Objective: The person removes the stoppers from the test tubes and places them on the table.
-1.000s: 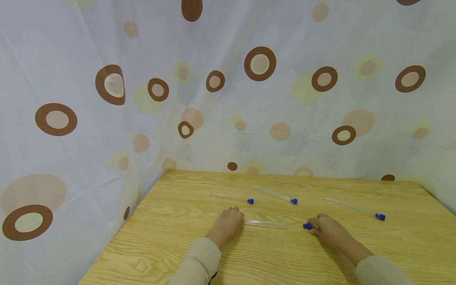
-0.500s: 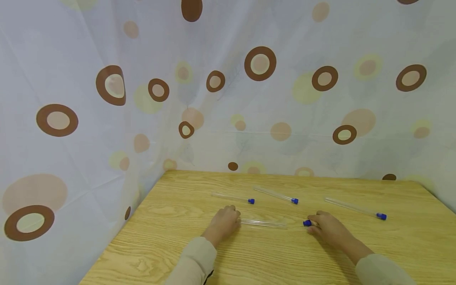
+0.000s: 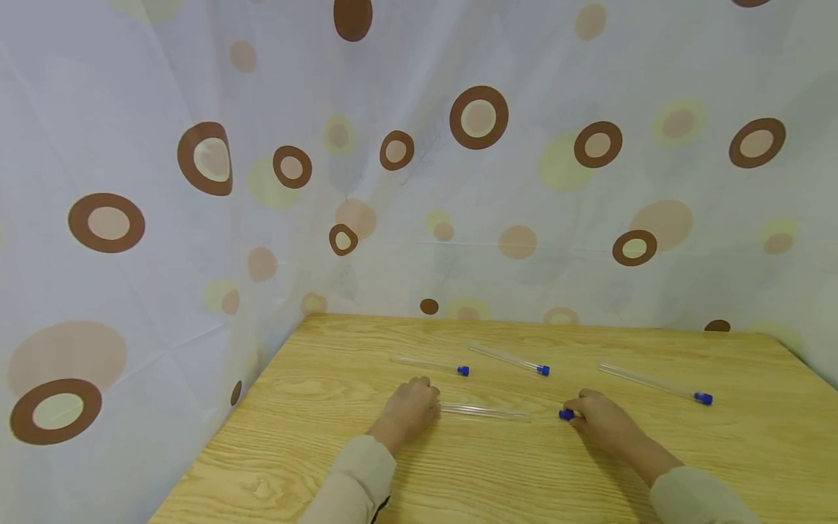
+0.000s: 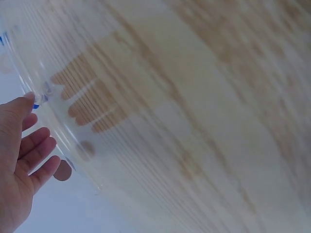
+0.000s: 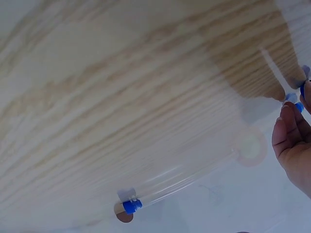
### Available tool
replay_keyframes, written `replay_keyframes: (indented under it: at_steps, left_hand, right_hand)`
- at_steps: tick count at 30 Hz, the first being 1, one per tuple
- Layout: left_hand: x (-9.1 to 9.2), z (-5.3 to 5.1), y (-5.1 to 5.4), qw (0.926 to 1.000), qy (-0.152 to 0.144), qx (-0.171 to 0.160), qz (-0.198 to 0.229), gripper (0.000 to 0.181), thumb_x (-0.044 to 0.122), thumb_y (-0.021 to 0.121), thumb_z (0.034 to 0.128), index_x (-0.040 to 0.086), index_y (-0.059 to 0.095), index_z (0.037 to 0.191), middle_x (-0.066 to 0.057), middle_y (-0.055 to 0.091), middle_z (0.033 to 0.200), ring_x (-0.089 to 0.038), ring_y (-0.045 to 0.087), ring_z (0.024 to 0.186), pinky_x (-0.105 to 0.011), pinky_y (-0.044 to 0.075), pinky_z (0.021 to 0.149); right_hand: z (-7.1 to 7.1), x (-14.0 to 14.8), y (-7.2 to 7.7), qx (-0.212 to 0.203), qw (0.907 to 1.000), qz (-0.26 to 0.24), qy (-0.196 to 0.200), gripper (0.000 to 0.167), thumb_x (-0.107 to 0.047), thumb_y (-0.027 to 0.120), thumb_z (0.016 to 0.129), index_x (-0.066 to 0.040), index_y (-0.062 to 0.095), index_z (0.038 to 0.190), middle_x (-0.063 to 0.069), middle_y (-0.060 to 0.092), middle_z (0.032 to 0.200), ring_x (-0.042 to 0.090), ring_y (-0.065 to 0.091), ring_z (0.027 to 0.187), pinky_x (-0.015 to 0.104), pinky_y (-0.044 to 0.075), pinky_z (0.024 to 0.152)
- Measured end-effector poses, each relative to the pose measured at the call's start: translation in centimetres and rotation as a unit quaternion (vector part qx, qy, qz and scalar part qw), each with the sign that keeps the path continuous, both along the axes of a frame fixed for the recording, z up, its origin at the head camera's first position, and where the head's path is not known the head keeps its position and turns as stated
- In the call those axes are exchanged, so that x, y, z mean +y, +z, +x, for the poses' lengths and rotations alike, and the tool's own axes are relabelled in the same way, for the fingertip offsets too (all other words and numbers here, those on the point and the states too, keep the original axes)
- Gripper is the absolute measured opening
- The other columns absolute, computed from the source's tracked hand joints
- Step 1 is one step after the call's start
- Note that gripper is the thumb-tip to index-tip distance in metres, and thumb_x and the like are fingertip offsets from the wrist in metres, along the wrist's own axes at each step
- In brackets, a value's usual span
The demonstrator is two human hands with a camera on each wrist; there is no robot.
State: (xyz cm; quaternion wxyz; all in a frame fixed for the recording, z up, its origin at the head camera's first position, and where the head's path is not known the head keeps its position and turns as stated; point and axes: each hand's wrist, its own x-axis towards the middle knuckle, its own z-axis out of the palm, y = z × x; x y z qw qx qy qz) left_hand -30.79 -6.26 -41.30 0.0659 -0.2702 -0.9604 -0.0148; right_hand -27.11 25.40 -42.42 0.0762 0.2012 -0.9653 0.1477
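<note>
My left hand [image 3: 407, 411] is at the left end of a clear test tube [image 3: 481, 411] that lies low over the table and has no cap at its visible right end. In the left wrist view, the thumb and index fingertip [image 4: 30, 97] pinch the tube while the other fingers stay loosely bent. To the right, my right hand [image 3: 605, 422] pinches a small blue cap [image 3: 566, 414] between thumb and fingers. A short gap separates the cap from the tube's right end. In the right wrist view the cap [image 5: 299, 107] is partly hidden by the fingers.
Behind my hands lie three clear test tubes with blue caps: the left tube [image 3: 425, 362], the middle tube [image 3: 504, 354] and the right tube [image 3: 644, 380]. A wooden table [image 3: 497, 480] lies beneath, bordered by a hanging patterned curtain [image 3: 524, 182].
My left hand has shifted a little to the left, uncovering more of the tube. The right hand with the blue cap has barely moved.
</note>
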Motion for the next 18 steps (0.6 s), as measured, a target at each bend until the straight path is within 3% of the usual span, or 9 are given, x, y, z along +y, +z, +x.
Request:
replay_keyframes:
  at_steps: [15,18]
  left_hand:
    - [-0.3,-0.4,0.3,0.9996,0.01,-0.015,0.019,0.027,0.02,0.06,0.0902,0.002,0.065,0.11,-0.008,0.063,0.1,-0.02,0.059,0.093,-0.027,0.053,0.082]
    - [-0.4,-0.3,0.5,0.9996,0.01,-0.014,0.021,0.027,0.02,0.06,0.0904,0.002,0.065,0.11,-0.008,0.062,0.1,-0.02,0.059,0.093,-0.028,0.053,0.082]
  right_hand:
    - [0.1,1.2,-0.1,-0.023,0.9996,0.005,0.015,0.009,-0.003,0.068,0.079,-0.005,0.067,0.087,-0.003,0.047,0.07,0.005,0.035,0.062,0.019,0.034,0.05]
    - [0.2,1.2,-0.1,-0.027,0.9995,0.007,0.017,0.014,-0.003,0.068,0.078,-0.004,0.066,0.092,-0.004,0.047,0.072,0.005,0.035,0.062,0.019,0.034,0.051]
